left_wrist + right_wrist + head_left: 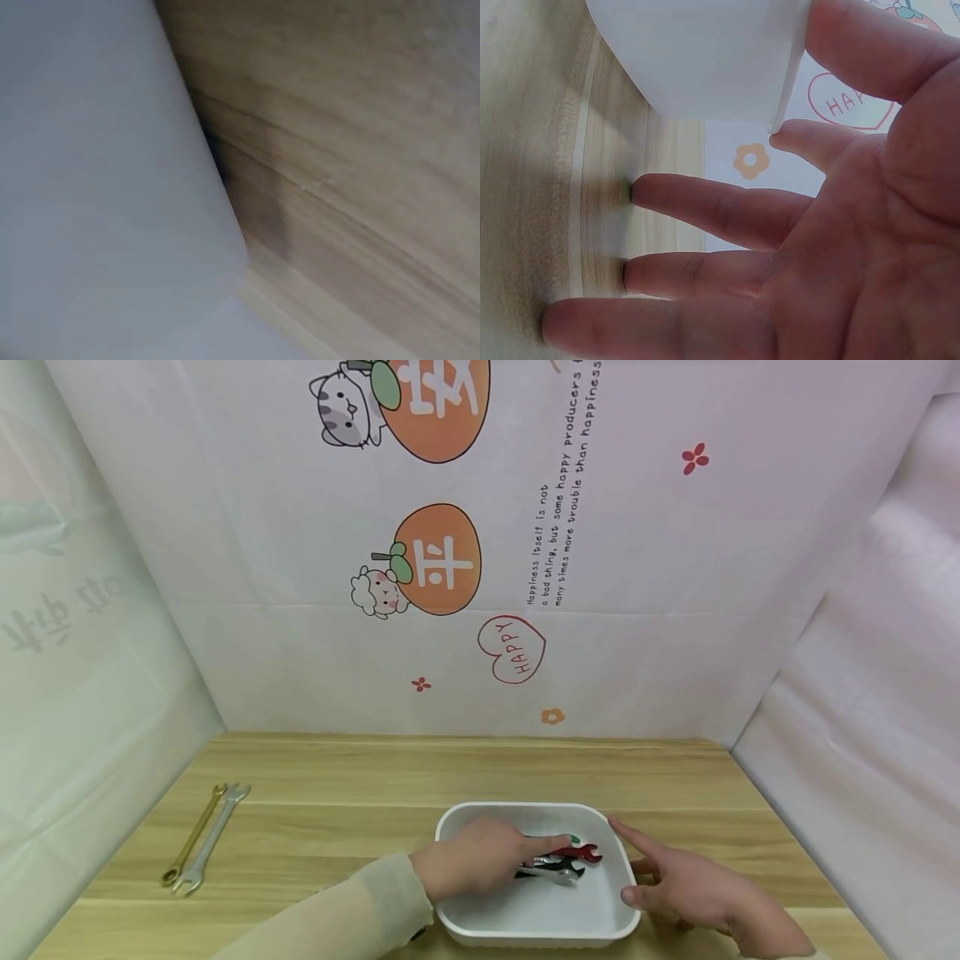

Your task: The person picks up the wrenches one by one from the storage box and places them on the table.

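Observation:
A white plastic bin (540, 935) stands on the wood table with several open-ended wrenches inside. A red wrench (588, 853), a black wrench (576, 866) and a silver wrench (555, 875) show their ends beside my left hand (480, 856). That hand reaches into the bin, its index finger stretched over the wrenches; its other fingers are hidden, so I cannot tell whether they grip one. My right hand (697, 893) is spread at the bin's right side, thumb and index finger touching the rim. In the right wrist view, its other fingertips (641, 191) rest on the table.
A gold wrench (197, 835) and a silver wrench (215, 839) lie side by side at the table's left. A white printed sheet (637, 652) rises behind the table. In the left wrist view, the bin's pale wall (112, 187) stands over the wood tabletop (360, 150).

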A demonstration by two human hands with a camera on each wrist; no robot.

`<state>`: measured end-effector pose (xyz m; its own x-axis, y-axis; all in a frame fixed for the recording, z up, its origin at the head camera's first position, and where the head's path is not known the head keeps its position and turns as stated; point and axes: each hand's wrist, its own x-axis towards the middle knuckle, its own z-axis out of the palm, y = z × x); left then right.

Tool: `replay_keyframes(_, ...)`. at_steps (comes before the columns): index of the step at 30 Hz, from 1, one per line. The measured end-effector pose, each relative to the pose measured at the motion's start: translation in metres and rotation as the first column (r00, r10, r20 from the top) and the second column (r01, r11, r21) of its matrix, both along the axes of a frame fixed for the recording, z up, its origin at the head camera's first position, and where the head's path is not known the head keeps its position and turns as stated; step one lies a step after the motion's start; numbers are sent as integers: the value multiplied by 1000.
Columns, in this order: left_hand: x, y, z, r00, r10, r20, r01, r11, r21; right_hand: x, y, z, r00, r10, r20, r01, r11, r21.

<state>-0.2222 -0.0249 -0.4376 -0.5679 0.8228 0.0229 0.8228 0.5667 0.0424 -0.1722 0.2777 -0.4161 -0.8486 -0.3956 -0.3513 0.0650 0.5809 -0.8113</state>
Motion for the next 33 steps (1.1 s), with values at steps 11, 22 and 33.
replay_keyframes(11, -9, -2, 20, 941, 63, 333, -141, 966, 217, 0, -1, 1, 1000, -15, 16, 14, 1000, 4)
replay_keyframes(22, -15, -13, 32, 652, -39, 757, -499, 730, 467, 1, -1, 2, 1000, 1, -3, -1, 1000, 3)
replay_keyframes(33, -19, -37, 31, 537, -124, 835, -670, 539, 511, 0, -2, 2, 1000, -12, 17, 12, 1000, 9)
